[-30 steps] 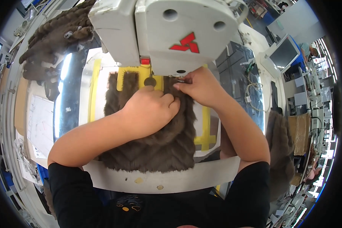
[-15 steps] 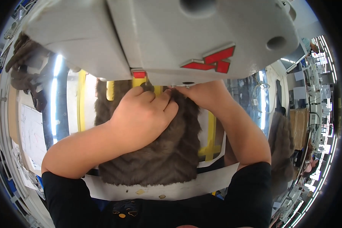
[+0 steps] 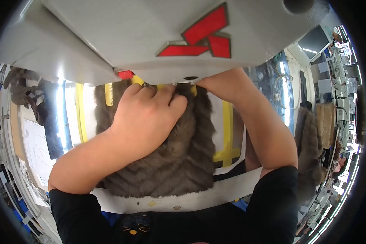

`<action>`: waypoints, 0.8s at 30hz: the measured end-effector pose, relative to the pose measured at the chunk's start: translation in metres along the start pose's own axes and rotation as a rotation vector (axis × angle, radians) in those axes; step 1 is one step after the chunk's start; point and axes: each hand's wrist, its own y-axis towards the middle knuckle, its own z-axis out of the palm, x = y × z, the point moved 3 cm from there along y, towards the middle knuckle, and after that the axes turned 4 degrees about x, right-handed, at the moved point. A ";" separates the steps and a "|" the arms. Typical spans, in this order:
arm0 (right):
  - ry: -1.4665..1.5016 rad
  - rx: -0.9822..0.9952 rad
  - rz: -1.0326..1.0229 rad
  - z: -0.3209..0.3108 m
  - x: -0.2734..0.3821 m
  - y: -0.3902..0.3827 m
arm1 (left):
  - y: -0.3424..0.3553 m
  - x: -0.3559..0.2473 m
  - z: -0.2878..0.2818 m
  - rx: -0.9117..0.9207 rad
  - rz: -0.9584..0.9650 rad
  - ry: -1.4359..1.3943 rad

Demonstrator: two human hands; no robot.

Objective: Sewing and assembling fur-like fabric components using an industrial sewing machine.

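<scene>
A piece of brown fur [image 3: 162,175] lies spread in front of me, under a grey machine head [image 3: 126,36] that looks like a sewing machine's. My left hand [image 3: 144,114] lies on the fur's upper part, its fingers curled and closed on the pile just below the machine's edge. A small metal part [image 3: 146,84] shows at those fingertips. On the far right side of the fur, my right hand [image 3: 219,87] reaches under the machine head. Its fingers are hidden there, so I cannot see what they touch.
Yellow tape strips [image 3: 227,134] line the white work surface. Brown fur pieces lie at the left [image 3: 22,87] and hang at the right [image 3: 309,146]. A marked paper sheet [image 3: 36,142] is at the left, and a cardboard box [image 3: 326,122] stands at the right.
The machine head looks nearer and shifted left, as my view has moved. My left hand stays closed on the fur; my right hand is still partly under the machine.
</scene>
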 end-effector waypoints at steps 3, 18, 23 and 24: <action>0.026 -0.006 0.046 -0.001 0.003 0.005 | -0.001 -0.002 0.001 0.138 -0.074 -0.001; -0.009 -0.066 0.040 0.013 -0.017 0.010 | -0.001 -0.004 0.000 0.217 -0.119 -0.063; -0.009 -0.070 0.040 0.014 -0.016 0.008 | 0.000 -0.004 0.000 0.124 -0.077 -0.084; -0.035 -0.079 0.035 0.015 -0.018 0.009 | 0.000 -0.004 0.001 0.118 -0.082 -0.087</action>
